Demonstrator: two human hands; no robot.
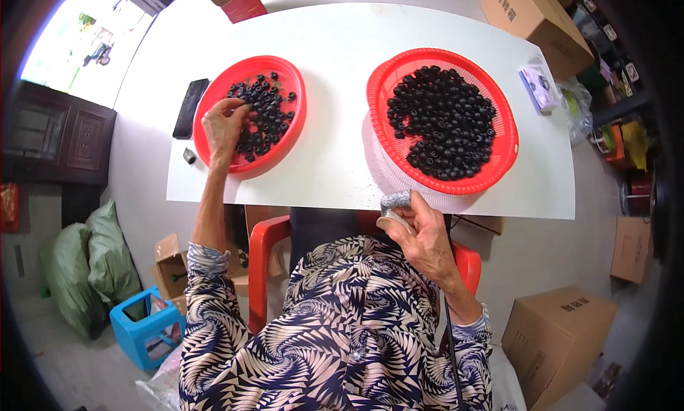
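Observation:
My left hand [224,129] reaches into the round red basin [298,90] on the left. Its thumb and fingers pinch together over small black ring-like parts [267,112]; what sits between the fingertips is hidden. My right hand [426,243] is closed in front of me at the table's near edge. A grey wrap [396,200] and a pale wrap [396,221] cover its fingertips, and I cannot make out what it holds. Beyond it, a red slatted basket [506,137] contains a large heap of similar black parts [445,122].
Both containers stand on a white table [335,126]. A dark phone-like slab [190,109] and a small dark object [189,156] lie beside the basin. At the right edge is a purple-white packet [539,89]. Cardboard boxes [559,340], a blue stool [146,325] and green sacks [92,268] surround my red chair [261,268].

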